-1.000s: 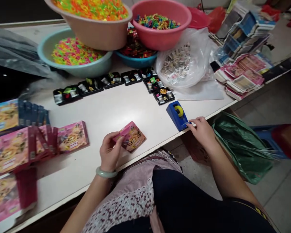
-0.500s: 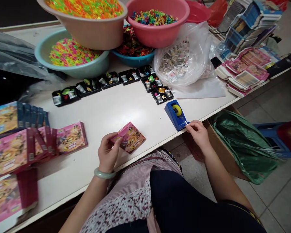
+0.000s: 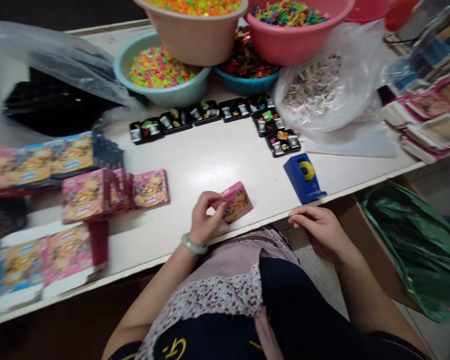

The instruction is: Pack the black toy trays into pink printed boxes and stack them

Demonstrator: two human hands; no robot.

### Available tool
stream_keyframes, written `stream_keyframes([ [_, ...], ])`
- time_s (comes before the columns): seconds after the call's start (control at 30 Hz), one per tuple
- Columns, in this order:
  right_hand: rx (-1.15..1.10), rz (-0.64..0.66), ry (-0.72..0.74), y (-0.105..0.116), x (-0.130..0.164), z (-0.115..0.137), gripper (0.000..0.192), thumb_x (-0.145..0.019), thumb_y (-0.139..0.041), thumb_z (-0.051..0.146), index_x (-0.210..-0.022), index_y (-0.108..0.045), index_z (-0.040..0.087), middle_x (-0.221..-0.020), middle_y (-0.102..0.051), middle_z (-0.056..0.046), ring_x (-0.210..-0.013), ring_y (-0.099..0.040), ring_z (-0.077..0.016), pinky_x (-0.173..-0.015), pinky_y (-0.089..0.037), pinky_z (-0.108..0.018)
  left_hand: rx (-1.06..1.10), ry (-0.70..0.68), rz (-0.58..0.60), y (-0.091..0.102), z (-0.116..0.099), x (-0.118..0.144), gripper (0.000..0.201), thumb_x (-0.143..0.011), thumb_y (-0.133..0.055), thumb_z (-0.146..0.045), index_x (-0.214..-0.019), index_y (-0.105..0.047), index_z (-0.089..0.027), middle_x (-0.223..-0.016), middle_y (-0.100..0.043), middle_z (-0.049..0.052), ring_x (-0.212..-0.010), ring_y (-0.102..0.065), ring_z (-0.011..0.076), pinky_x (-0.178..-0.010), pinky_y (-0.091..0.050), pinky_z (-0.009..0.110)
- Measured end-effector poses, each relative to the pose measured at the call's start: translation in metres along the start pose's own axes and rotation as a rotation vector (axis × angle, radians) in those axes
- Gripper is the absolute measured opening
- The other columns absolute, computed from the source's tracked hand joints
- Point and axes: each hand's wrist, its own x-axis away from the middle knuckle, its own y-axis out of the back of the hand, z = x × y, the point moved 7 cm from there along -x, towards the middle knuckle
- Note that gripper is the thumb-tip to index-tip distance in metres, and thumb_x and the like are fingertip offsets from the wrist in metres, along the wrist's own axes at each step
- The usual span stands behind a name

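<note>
A small pink printed box [image 3: 238, 202] is tilted up on the table's front part, and my left hand [image 3: 206, 220] is shut on its left end, thumb in front. Right of it stands a blue tape dispenser [image 3: 303, 182] with a yellow-cored roll. My right hand [image 3: 317, 225] is just below the dispenser, past the table edge, apart from it. Its thumb and fingertips are pinched together, as they were on the clear tape a moment ago; the tape itself is too small to make out now.
Pink boxes [image 3: 84, 195] are stacked at the left. Black trays [image 3: 176, 120] with small toys line the back, before basins [image 3: 165, 90] of plastic pieces and a clear bag [image 3: 322, 95]. Printed cards [image 3: 435, 115] lie at the right, above a green-lined carton [image 3: 401, 245].
My right hand has come away from the dispenser's front end, still pinched. My left hand keeps its hold on the pink box. The view has swung to the left.
</note>
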Motion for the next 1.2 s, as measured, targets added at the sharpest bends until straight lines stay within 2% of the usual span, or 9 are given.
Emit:
stream_keyframes([
  [0.23, -0.297, 0.215, 0.095, -0.11, -0.052, 0.065, 0.039, -0.073, -0.07, 0.045, -0.104, -0.072, 0.021, -0.074, -0.071, 0.0, -0.059, -0.06, -0.0124, -0.065, -0.055, -0.032, -0.247, -0.212, 0.215, -0.008, -0.028, 0.0, 0.048, -0.085, -0.052, -0.015, -0.131, -0.042, -0.023, -0.092, -0.055, 0.004, -0.072, -0.052, 0.0125, -0.063, -0.045, 0.025],
  [0.43, -0.006, 0.173, 0.095, -0.118, -0.078, 0.052, 0.062, -0.078, -0.065, 0.045, -0.133, -0.052, 0.02, -0.068, -0.067, 0.001, -0.056, -0.059, -0.0144, -0.059, -0.051, -0.03, -0.294, -0.235, 0.385, -0.013, -0.019, -0.002, 0.053, -0.086, -0.045, -0.016, -0.139, -0.043, -0.025, -0.094, -0.054, 0.006, -0.071, -0.052, 0.0141, -0.06, -0.045, 0.026],
  [0.57, 0.501, 0.122, 0.17, -0.109, -0.089, 0.05, 0.058, -0.073, -0.07, 0.051, -0.122, -0.062, 0.021, -0.064, -0.063, -0.001, -0.064, -0.061, -0.0212, -0.062, -0.049, -0.034, 0.002, -0.049, 0.267, -0.006, 0.003, -0.008, 0.031, -0.086, -0.052, -0.02, -0.116, -0.061, -0.022, -0.089, -0.059, 0.004, -0.079, -0.058, 0.0143, -0.072, -0.05, 0.029],
  [0.67, 0.397, 0.285, 0.242, -0.125, -0.098, 0.045, 0.048, -0.072, -0.069, 0.056, -0.105, -0.068, 0.021, -0.085, -0.069, -0.007, -0.075, -0.064, -0.0226, -0.065, -0.051, -0.034, 0.091, 0.058, 0.127, 0.014, 0.019, -0.008, 0.021, -0.088, -0.055, -0.024, -0.106, -0.065, -0.02, -0.091, -0.062, 0.006, -0.084, -0.06, 0.0153, -0.078, -0.051, 0.031],
  [0.77, 0.063, 0.495, 0.174, -0.166, -0.114, 0.04, 0.047, -0.073, -0.068, 0.055, -0.102, -0.065, 0.019, -0.093, -0.07, -0.008, -0.079, -0.066, -0.0212, -0.064, -0.055, -0.033, -0.03, 0.073, -0.082, 0.072, 0.031, 0.004, 0.024, -0.089, -0.057, -0.03, -0.109, -0.063, -0.02, -0.103, -0.063, 0.009, -0.099, -0.059, 0.0188, -0.088, -0.049, 0.036],
  [0.87, -0.072, 0.49, 0.093, -0.22, -0.138, 0.046, 0.049, -0.07, -0.071, 0.053, -0.104, -0.063, 0.019, -0.093, -0.069, -0.007, -0.071, -0.065, -0.0181, -0.057, -0.056, -0.03, -0.331, 0.177, -0.501, 0.179, 0.044, 0.045, 0.034, -0.085, -0.062, -0.034, -0.117, -0.058, -0.02, -0.113, -0.059, 0.011, -0.108, -0.055, 0.0218, -0.096, -0.044, 0.039],
  [0.97, -0.136, 0.48, 0.039, -0.282, -0.16, 0.06, 0.058, -0.066, -0.073, 0.045, -0.115, -0.055, 0.02, -0.093, -0.067, -0.005, -0.067, -0.065, -0.0164, -0.053, -0.056, -0.029, -0.646, 0.482, -0.815, 0.288, 0.061, 0.108, 0.036, -0.082, -0.062, -0.031, -0.114, -0.058, -0.017, -0.107, -0.059, 0.011, -0.102, -0.056, 0.0223, -0.095, -0.043, 0.037],
  [1.07, -0.123, 0.465, 0.029, -0.331, -0.174, 0.069, 0.063, -0.065, -0.071, 0.039, -0.121, -0.05, 0.021, -0.089, -0.065, -0.003, -0.066, -0.065, -0.0162, -0.051, -0.056, -0.028, -0.796, 0.845, -0.75, 0.352, 0.092, 0.158, 0.045, -0.066, -0.074, -0.032, -0.104, -0.062, -0.012, -0.104, -0.06, 0.014, -0.106, -0.053, 0.029, -0.097, -0.039, 0.041],
  [1.2, -0.016, 0.508, 0.114, -0.354, -0.174, 0.066, 0.053, -0.062, -0.071, 0.038, -0.11, -0.06, 0.019, -0.097, -0.064, -0.007, -0.072, -0.064, -0.0177, -0.048, -0.055, -0.026, -0.59, 1.033, -0.685, 0.371, 0.127, 0.191, 0.032, -0.061, -0.075, -0.037, -0.079, -0.063, -0.014, -0.076, -0.061, 0.006, -0.079, -0.055, 0.0225, -0.078, -0.043, 0.033],
])
